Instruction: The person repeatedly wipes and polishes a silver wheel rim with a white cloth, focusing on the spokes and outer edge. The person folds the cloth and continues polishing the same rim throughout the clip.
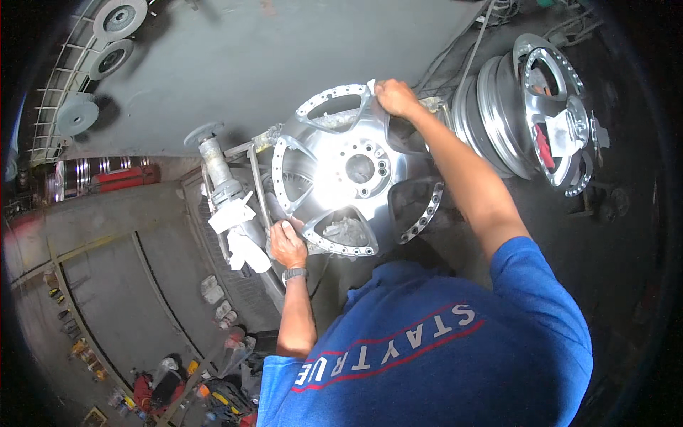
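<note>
A shiny silver alloy wheel centre (393, 191) is in front of me, its broad spokes ending in curved edges lined with small bolt holes. A bright glare covers its middle left. My right hand (397, 97) is closed on its far edge, where a small white scrap (371, 87) shows at the fingertips. At the near left edge, my left hand (288, 244) is closed against the wheel centre with the thumb up; its other fingers are mostly hidden. A metal stand (265, 138) shows partly behind the wheel centre.
Left of the wheel centre is an angle grinder (226, 186) with white cloth (242, 238) on it. More silver wheels (498, 114) stand at the right, one holding a red and white cloth. Grinding discs (119, 19) hang on a wire rack at the upper left.
</note>
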`<state>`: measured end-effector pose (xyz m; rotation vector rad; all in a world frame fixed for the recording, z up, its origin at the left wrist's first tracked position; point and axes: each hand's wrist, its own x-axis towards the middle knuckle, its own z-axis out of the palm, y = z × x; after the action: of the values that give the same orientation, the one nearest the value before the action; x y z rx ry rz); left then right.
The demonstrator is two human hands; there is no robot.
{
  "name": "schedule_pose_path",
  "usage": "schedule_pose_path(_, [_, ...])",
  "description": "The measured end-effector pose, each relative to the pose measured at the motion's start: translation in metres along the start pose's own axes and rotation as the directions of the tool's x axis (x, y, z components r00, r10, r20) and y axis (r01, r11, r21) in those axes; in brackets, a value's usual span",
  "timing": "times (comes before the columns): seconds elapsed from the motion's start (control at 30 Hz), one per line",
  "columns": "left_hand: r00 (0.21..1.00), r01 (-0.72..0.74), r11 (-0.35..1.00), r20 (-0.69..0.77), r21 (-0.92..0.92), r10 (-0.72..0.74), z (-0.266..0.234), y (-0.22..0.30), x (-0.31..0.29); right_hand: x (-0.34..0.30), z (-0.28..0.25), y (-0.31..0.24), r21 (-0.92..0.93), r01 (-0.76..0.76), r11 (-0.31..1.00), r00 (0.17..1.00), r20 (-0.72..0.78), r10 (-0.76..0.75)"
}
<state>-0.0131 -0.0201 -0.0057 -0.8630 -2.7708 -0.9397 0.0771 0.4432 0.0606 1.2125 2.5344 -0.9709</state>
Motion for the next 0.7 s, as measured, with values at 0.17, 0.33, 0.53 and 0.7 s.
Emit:
schedule_pose_path(0.17, [1.000, 0.009, 1.000, 0.009, 0.012, -0.009, 0.000, -0.004, -0.004, -0.092, 0.084, -0.008, -0.625, 0.395, 0.673, 0.704, -0.265, -0.659])
schedule_pose_path(0.33, [0.999, 0.040, 0.999, 0.031, 0.013, -0.041, -0.002, -0.005, -0.004, -0.126, 0.076, -0.016, -0.534, 0.528, 0.660, 0.681, -0.199, -0.705])
schedule_pose_path(0.53, [0.998, 0.031, 0.999, 0.045, 0.009, -0.032, -0.003, 0.004, 0.003, -0.009, 0.024, 0.021, -0.073, 0.113, 0.991, 0.979, -0.163, -0.123])
schedule_pose_path(0.7, [0.998, 0.050, 0.999, 0.041, 0.014, -0.050, 0.000, 0.001, -0.001, -0.004, 0.013, 0.009, -0.053, 0.049, 0.997, 0.994, -0.094, -0.053])
